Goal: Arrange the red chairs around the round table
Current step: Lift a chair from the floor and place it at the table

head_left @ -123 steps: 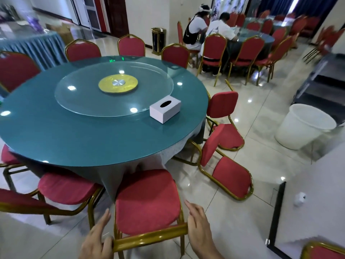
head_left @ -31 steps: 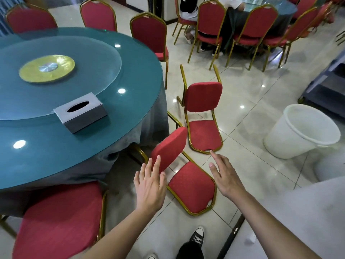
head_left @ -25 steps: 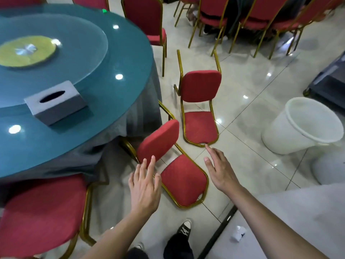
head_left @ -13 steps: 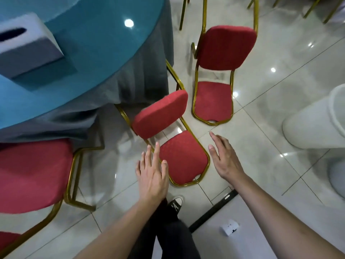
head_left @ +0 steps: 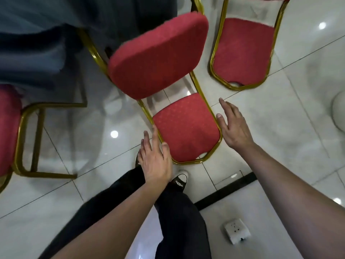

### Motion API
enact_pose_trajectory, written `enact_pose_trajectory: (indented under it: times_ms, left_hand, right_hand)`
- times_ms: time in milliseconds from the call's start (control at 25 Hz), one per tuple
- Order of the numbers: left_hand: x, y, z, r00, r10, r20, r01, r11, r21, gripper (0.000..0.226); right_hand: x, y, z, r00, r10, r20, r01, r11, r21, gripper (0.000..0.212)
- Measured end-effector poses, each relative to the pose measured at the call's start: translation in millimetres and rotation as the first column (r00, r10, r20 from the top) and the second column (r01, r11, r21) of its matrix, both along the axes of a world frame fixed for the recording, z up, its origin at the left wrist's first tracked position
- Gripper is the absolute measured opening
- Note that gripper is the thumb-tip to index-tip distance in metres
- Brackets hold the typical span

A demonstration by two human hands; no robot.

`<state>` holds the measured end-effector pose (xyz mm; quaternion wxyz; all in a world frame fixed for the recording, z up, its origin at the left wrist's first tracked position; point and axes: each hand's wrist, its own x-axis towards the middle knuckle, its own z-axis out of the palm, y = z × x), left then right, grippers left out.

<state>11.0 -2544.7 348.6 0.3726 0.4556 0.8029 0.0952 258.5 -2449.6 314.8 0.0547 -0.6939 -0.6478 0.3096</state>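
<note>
Toppled red chair (head_left: pixel 186 128) probably stiff, fairly light: best gripped at gilt backrest rails, left hand (head_left: pixel 155 157) and right hand (head_left: pixel 234 128) spread either side, holding nothing.

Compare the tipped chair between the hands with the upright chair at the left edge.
The tipped chair lies on its back on the floor, seat raised; the upright chair stands on its legs. The left hand and right hand flank the tipped chair's backrest, fingers straight; no hand is near the upright chair. The tipped chair shows whole, the upright one is cut off. Both have red cushions and gold frames.
</note>
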Motion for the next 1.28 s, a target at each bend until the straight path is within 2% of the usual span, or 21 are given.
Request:
enact_pose_trajectory:
  times_ms: [320,440,640,800,920,1040,1280]
  left_hand:
    - [28.6,4.8,-199.2,0.994,0.097,0.04,-0.089,0.983,-0.159,0.067]
    - [40.0,7.4,-265.6,0.986,0.157,0.056,-0.144,0.971,-0.192,0.074]
    - [37.2,23.8,-347.7,0.983,0.183,0.004,-0.174,0.943,-0.284,0.061]
    - [36.5,19.7,-381.1,0.969,0.245,0.031,-0.227,0.934,-0.277,0.06]
    - [39.6,14.5,-392.2,0.958,0.283,0.052,-0.264,0.935,-0.238,0.064]
    - [34.6,8.6,-399.4,0.952,0.294,0.089,-0.278,0.947,-0.162,0.072]
    - [27.0,7.4,-395.8,0.963,0.26,0.079,-0.244,0.955,-0.168,0.082]
  right_hand:
    - [37.2,15.0,-197.0,0.999,0.033,-0.003,-0.033,0.997,-0.072,0.058]
    - [53.2,21.2,-263.0,0.997,0.079,-0.009,-0.079,0.983,-0.163,0.061]
    - [63.0,31.6,-344.3,0.997,0.077,0.031,-0.066,0.96,-0.271,0.065]
    - [69.1,29.8,-376.6,0.996,0.064,0.069,-0.049,0.978,-0.205,0.07]
    - [75.1,25.4,-390.3,0.999,0.039,0.008,-0.035,0.97,-0.24,0.077]
    - [80.7,19.6,-396.1,1.0,0.001,0.012,0.002,0.966,-0.26,0.084]
    - [82.0,20.3,-388.8,1.0,-0.007,0.009,0.009,0.961,-0.278,0.087]
